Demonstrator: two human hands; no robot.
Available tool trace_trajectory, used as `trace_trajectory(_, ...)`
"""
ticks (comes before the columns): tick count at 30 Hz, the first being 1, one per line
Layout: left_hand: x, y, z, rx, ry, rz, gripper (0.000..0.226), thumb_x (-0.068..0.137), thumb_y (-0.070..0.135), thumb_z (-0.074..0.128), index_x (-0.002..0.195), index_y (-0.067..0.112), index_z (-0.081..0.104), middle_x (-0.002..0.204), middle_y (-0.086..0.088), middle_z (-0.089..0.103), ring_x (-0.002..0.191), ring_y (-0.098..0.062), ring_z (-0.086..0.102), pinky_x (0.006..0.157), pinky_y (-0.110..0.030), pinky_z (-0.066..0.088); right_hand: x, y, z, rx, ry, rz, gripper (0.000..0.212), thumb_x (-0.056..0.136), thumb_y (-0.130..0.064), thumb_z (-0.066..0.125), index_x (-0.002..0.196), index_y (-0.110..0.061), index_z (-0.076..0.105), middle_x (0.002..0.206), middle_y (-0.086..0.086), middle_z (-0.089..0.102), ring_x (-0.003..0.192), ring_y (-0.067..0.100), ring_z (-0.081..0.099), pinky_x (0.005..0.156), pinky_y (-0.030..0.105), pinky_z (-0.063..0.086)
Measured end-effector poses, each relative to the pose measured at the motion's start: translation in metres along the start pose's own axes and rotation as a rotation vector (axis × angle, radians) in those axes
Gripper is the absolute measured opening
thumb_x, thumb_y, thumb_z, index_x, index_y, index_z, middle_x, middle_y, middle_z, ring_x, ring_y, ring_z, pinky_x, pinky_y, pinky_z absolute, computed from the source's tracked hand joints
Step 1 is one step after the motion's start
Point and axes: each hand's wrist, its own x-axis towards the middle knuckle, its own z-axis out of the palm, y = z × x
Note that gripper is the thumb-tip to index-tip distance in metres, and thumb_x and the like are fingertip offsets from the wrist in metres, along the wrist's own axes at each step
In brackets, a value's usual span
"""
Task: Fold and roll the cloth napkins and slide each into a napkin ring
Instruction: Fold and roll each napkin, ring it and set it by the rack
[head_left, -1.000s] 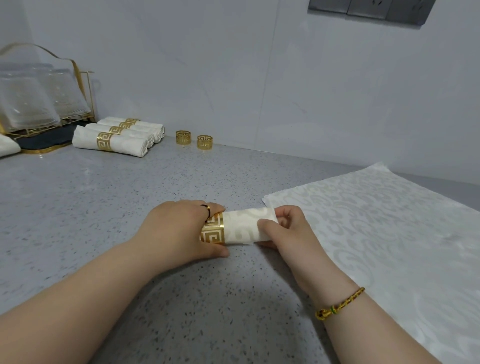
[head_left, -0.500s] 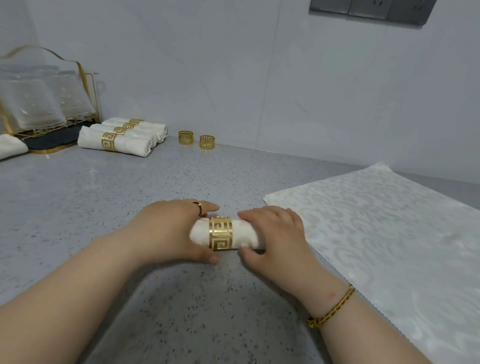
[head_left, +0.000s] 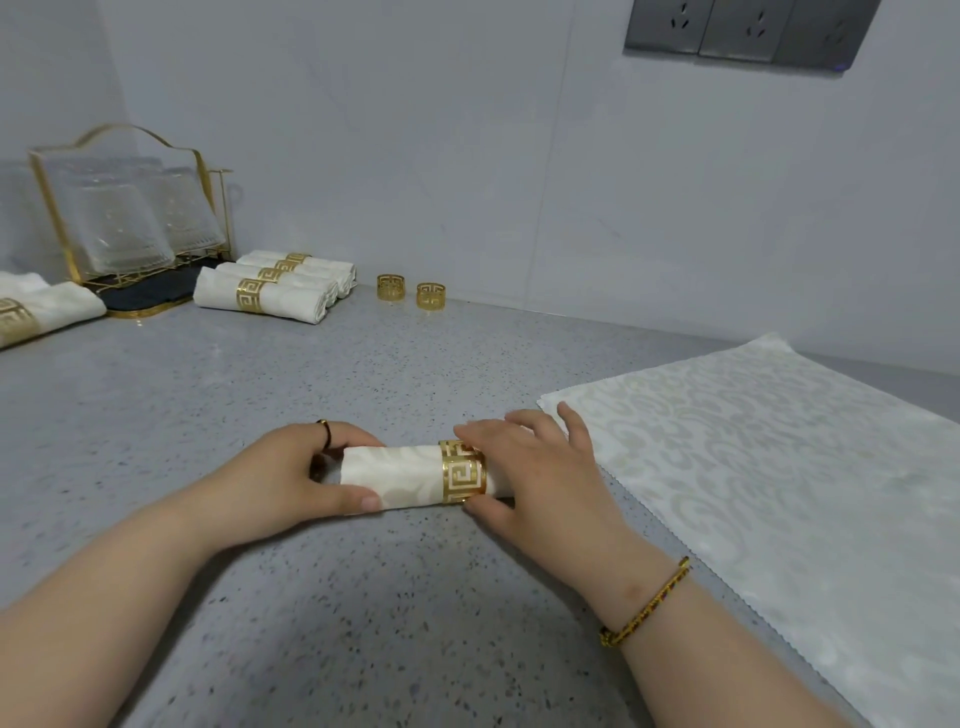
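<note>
The rolled napkin (head_left: 395, 475) lies lengthwise left-to-right on the table (head_left: 363, 597), the left hand (head_left: 280, 483) wrapping its grip round the end left of the napkin ring (head_left: 462, 473), the nearer right hand (head_left: 540, 467) pinching that ring itself

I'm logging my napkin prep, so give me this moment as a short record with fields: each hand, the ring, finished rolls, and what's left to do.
Left hand: grips the left end of the rolled napkin on the counter
Right hand: holds the napkin ring, fingers over it, thumb below
Ring position: around the roll, right of its middle
Finished rolls: three ringed, by the glass rack; at least one more at the left edge
Spare rings: two, upright by the wall
Unrolled: one flat napkin on the right
</note>
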Motion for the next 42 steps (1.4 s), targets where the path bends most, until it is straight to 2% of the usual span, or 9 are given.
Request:
trace_trajectory(2, 0.0, 0.0, 0.0, -0.007, 0.007, 0.005, 0.082, 0.018, 0.083, 0.062, 0.087, 0.039, 0.06, 0.088, 0.038, 0.06, 0.084, 0.013, 0.057, 0.066, 0.002, 0.04, 0.001, -0.001, 0.001, -0.024, 0.014, 0.014, 0.045, 0.068, -0.035, 0.057, 0.111, -0.023, 0.063, 0.108, -0.006, 0.068, 0.107, 0.027, 0.058, 0.103, 0.047, 0.01)
trace_trajectory(6, 0.0, -0.003, 0.0, 0.0, 0.023, 0.012, 0.086, 0.019, 0.091, 0.053, 0.087, 0.039, 0.06, 0.09, 0.036, 0.061, 0.085, 0.011, 0.057, 0.067, 0.001, 0.041, 0.002, -0.003, -0.002, 0.018, 0.027, 0.04, 0.052, 0.071, -0.04, 0.048, 0.119, -0.023, 0.058, 0.117, -0.005, 0.062, 0.114, 0.022, 0.049, 0.107, 0.035, 0.0)
trace_trajectory(11, 0.002, -0.006, 0.001, 0.009, 0.033, -0.004, 0.057, 0.028, 0.069, 0.064, 0.08, 0.044, 0.063, 0.089, 0.035, 0.061, 0.087, 0.008, 0.057, 0.066, 0.001, 0.04, 0.003, -0.004, -0.002, 0.044, 0.015, 0.008, 0.045, 0.08, -0.033, 0.056, 0.123, -0.021, 0.055, 0.122, -0.003, 0.06, 0.115, 0.023, 0.049, 0.106, 0.034, 0.017)
trace_trajectory(15, 0.002, -0.007, 0.0, 0.028, 0.059, -0.013, 0.083, 0.017, 0.083, 0.06, 0.093, 0.05, 0.05, 0.092, 0.027, 0.06, 0.086, 0.012, 0.055, 0.067, 0.003, 0.038, 0.002, -0.001, -0.002, 0.058, 0.011, 0.0, 0.048, 0.084, -0.029, 0.061, 0.13, -0.024, 0.048, 0.13, -0.006, 0.053, 0.123, 0.016, 0.041, 0.106, 0.022, 0.006)
trace_trajectory(21, 0.003, -0.012, -0.013, -0.007, 0.25, -0.071, 0.012, 0.085, 0.042, 0.057, 0.096, 0.039, 0.054, 0.097, 0.017, 0.058, 0.096, -0.004, 0.053, 0.075, -0.01, 0.036, 0.006, -0.009, -0.005, 0.018, -0.003, 0.02, 0.046, 0.08, -0.034, 0.061, 0.124, -0.022, 0.054, 0.123, -0.004, 0.058, 0.119, 0.019, 0.046, 0.108, 0.031, 0.013)
trace_trajectory(25, 0.003, -0.034, -0.052, 0.233, 0.324, -0.198, 0.027, 0.092, 0.027, 0.048, 0.115, 0.018, 0.059, 0.11, 0.001, 0.058, 0.102, -0.013, 0.05, 0.085, -0.024, 0.034, 0.028, -0.015, -0.01, -0.037, -0.058, 0.01, 0.046, 0.085, -0.04, 0.057, 0.128, -0.03, 0.046, 0.129, -0.011, 0.052, 0.121, 0.011, 0.039, 0.11, 0.027, 0.011)
trace_trajectory(29, -0.006, -0.076, -0.09, 0.483, 0.328, -0.313, 0.031, 0.092, 0.029, 0.048, 0.117, 0.015, 0.06, 0.124, -0.003, 0.057, 0.115, -0.021, 0.05, 0.094, -0.03, 0.036, 0.068, -0.028, 0.002, -0.058, -0.033, 0.007, 0.044, 0.082, -0.045, 0.052, 0.124, -0.03, 0.051, 0.123, -0.008, 0.057, 0.116, 0.016, 0.044, 0.099, 0.027, 0.02)
trace_trajectory(32, -0.008, -0.103, -0.102, 0.457, 0.428, -0.383, 0.032, 0.09, 0.029, 0.052, 0.115, 0.011, 0.061, 0.123, -0.008, 0.059, 0.114, -0.025, 0.051, 0.094, -0.03, 0.037, 0.107, -0.044, 0.022, -0.053, -0.052, 0.008, 0.041, 0.083, -0.039, 0.056, 0.122, -0.028, 0.051, 0.121, -0.006, 0.058, 0.112, 0.017, 0.043, 0.091, 0.027, 0.022)
trace_trajectory(42, 0.003, -0.125, -0.103, 0.568, 0.43, -0.324, 0.035, 0.093, 0.04, 0.041, 0.125, 0.029, 0.049, 0.131, 0.009, 0.047, 0.119, -0.011, 0.043, 0.098, -0.026, 0.033, 0.235, -0.106, 0.118, 0.056, -0.023, 0.073, 0.038, 0.085, -0.035, 0.056, 0.119, -0.018, 0.049, 0.114, 0.004, 0.059, 0.111, 0.023, 0.044, 0.089, 0.031, 0.025)
